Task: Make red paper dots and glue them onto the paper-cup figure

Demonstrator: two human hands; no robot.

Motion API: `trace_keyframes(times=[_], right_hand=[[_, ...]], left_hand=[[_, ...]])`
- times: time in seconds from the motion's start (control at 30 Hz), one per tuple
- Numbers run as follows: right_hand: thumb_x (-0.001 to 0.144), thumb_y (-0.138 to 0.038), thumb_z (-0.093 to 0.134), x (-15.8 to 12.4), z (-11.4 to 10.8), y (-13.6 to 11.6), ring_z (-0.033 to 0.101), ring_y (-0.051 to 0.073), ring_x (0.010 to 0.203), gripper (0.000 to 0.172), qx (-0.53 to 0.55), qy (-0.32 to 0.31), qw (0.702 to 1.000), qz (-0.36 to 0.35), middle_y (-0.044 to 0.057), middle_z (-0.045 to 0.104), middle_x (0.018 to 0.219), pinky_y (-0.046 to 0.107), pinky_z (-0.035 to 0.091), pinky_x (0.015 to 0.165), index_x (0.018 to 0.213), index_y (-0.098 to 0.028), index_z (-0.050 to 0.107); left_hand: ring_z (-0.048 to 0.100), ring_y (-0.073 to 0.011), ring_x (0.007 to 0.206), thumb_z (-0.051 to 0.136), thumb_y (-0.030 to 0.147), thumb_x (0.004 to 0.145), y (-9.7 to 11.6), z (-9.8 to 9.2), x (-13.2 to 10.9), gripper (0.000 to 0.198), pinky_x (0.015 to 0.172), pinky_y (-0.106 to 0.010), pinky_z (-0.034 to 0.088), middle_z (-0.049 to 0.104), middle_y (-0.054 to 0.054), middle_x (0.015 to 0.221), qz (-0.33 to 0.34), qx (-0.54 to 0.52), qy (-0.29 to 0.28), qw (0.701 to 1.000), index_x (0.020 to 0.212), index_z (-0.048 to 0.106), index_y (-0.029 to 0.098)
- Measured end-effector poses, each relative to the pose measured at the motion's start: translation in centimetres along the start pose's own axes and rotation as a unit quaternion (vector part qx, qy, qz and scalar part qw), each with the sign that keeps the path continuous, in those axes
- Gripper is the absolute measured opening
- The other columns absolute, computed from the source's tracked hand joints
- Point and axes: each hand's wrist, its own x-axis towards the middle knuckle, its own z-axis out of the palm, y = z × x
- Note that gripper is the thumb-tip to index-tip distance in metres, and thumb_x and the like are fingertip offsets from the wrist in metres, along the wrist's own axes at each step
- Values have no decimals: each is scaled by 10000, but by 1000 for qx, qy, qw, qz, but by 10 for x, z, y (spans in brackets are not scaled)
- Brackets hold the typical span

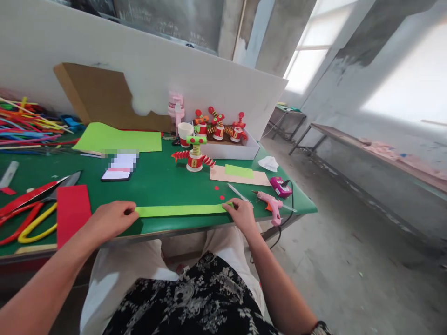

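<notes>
A long lime-green paper strip (179, 211) stretches flat between my two hands, just above the front edge of the green table. Its left end is pinched in the closed fingers of my left hand (117, 217). At the other end, the thumb and fingers of my right hand (240, 211) grip the paper. Beyond the strip stands a paper-cup figure (194, 158) with a green head and red folded arms. Small red paper dots (222, 197) and a white pen (238, 192) lie close to my right hand.
At right are a pink glue gun (274, 207) with a cord and a purple box (280, 186). Scissors (38, 202), red paper (72, 214) and a phone (119, 167) lie left. Behind are green paper (122, 138), a white box (240, 150) of similar figures and a paper cup (184, 132).
</notes>
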Motion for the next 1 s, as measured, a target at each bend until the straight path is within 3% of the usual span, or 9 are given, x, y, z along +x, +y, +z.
trace_keyframes(times=[0.13, 0.2, 0.27, 0.4, 0.5, 0.6, 0.8, 0.9, 1.0], right_hand=[[774, -310, 650, 10, 7, 1, 465, 131, 546, 189, -66, -3, 998, -4, -33, 564, 539, 245, 322, 550, 632, -192, 693], [790, -272, 658, 14, 9, 0, 547, 149, 614, 154, -101, -13, 995, -1, -8, 642, 624, 248, 364, 601, 667, -189, 699], [810, -268, 671, 14, 10, 0, 603, 171, 685, 113, -136, -20, 990, -1, 16, 694, 722, 258, 399, 651, 734, -194, 709], [871, -377, 647, 2, 2, -3, 623, 199, 718, 245, -217, 25, 976, -14, 56, 701, 892, 280, 429, 624, 1047, -212, 689], [935, -398, 555, -11, -8, -6, 619, 188, 687, 329, -229, 79, 970, -26, 92, 668, 1040, 288, 441, 582, 1202, -216, 619], [983, -314, 455, -20, -11, -7, 639, 184, 755, 232, -170, 87, 980, -63, 77, 670, 976, 286, 482, 655, 1054, -212, 652], [985, -289, 437, -24, -2, 3, 654, 175, 726, 267, -43, 95, 994, -37, 56, 712, 809, 272, 495, 658, 870, -206, 663], [978, -301, 451, -25, -2, 7, 685, 188, 768, 266, -28, 78, 996, -26, 65, 740, 837, 283, 512, 698, 900, -202, 685], [974, -305, 460, -28, -5, 9, 705, 196, 812, 264, -12, 93, 995, -21, 80, 752, 890, 286, 527, 722, 950, -192, 697]], left_hand=[[367, -114, 493, 449, 296, 856, 7, 4, 3, 346, 549, -253, 175, 467, 31, 489, 27, 107, -109, 988, 523, 466, 203], [499, -181, 632, 437, 350, 894, 13, 2, 0, 314, 601, -265, 210, 585, -23, 621, 54, 245, -106, 962, 656, 561, 188], [565, -262, 784, 374, 409, 949, 22, 1, -5, 349, 640, -296, 274, 666, -85, 794, 91, 341, -48, 934, 854, 606, 168], [593, -272, 834, 311, 360, 990, 37, 9, -18, 355, 698, -366, 388, 708, -110, 904, 207, 226, 51, 950, 954, 616, 183], [620, -234, 847, 391, 314, 984, 44, 24, -26, 274, 795, -377, 454, 727, -67, 907, 267, 71, 24, 961, 938, 645, 222], [640, -205, 871, 413, 277, 988, 55, 47, -26, 266, 852, -346, 481, 739, -39, 944, 307, 3, -30, 951, 1017, 675, 245], [589, -224, 783, 435, 99, 933, 106, 95, -17, 265, 732, -358, 474, 682, -74, 867, 346, 93, -98, 928, 832, 667, 180], [566, -239, 741, 474, -19, 829, 124, 105, -15, 268, 683, -352, 456, 631, -65, 761, 319, 161, -142, 923, 727, 618, 183], [570, -240, 718, 491, -64, 766, 130, 107, -15, 280, 654, -339, 455, 620, -72, 722, 310, 187, -133, 923, 680, 601, 178]])
